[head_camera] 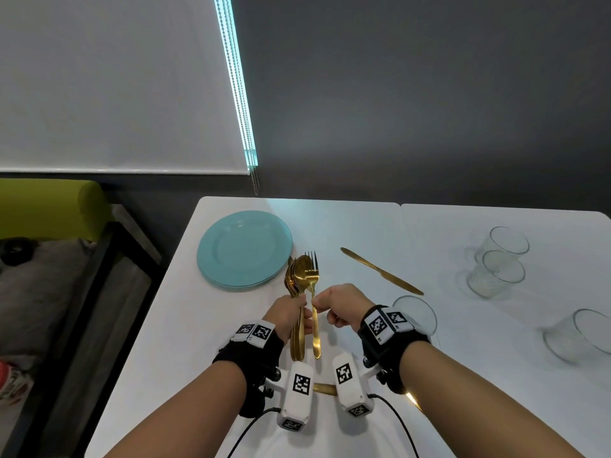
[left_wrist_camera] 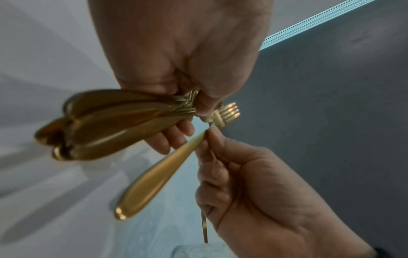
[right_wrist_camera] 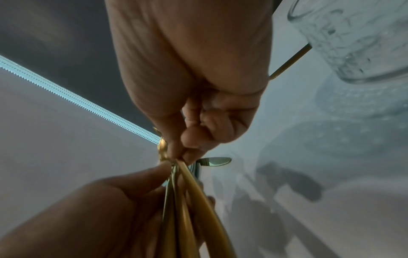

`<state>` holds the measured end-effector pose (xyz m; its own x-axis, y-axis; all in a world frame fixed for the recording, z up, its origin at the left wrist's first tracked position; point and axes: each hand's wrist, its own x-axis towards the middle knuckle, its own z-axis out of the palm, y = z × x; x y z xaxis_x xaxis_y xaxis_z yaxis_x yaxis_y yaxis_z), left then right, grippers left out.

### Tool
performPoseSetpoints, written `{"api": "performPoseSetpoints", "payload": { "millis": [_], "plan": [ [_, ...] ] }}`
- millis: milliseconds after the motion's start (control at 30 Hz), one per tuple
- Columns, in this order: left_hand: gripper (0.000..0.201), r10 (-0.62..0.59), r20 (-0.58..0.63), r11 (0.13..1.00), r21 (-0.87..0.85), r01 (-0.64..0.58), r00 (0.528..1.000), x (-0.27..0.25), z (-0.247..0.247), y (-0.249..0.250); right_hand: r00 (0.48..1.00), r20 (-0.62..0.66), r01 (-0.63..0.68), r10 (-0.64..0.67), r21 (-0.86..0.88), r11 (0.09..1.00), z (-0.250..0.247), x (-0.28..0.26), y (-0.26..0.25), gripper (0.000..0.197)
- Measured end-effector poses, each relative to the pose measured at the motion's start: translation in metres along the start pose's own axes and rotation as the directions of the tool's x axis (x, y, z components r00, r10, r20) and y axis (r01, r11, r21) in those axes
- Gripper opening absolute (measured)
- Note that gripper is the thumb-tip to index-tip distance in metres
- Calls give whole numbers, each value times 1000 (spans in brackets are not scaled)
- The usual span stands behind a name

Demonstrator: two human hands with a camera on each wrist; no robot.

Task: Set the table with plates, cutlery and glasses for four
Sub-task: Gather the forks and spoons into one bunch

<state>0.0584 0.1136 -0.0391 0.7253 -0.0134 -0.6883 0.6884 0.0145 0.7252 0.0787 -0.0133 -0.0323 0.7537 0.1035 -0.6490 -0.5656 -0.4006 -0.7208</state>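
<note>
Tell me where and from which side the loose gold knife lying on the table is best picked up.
Judging from the head view, grip the gold knife by its handle, the nearer, right-hand end beside a glass. It lies flat and diagonal on the table, blade pointing away, so come from above and pinch across the handle's narrow width.

Looking down and forward from head height over the white table, wall and blind beyond. Peering from under each wrist, very near, along the left hand and right hand. Sharing, across all three, both hands meeting at the gold cutlery; catching one glass close by the right wrist.
</note>
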Motion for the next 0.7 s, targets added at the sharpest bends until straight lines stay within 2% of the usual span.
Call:
{"api": "performPoseSetpoints", "payload": {
  "millis": [233,400,567,700],
  "plan": [
    [33,30,32,997,69,-32,999,-2,0,-4,1000,-23,-5,3,-89,996,11,1,4,18],
    [27,23,58,992,119,-30,998,-5,-5,-7,1000,-9,8,-9,-127,992,16,1,7,19],
    [27,8,62,999,45,-11,998,-5,-7,-9,997,2,79,-81,-205,975,19,-3,5,23],
    [31,-18,70,1000,12,17,997,-5,-9,-12,996,-15,81,-86,-229,970,24,-2,6,16]
  ]
}}
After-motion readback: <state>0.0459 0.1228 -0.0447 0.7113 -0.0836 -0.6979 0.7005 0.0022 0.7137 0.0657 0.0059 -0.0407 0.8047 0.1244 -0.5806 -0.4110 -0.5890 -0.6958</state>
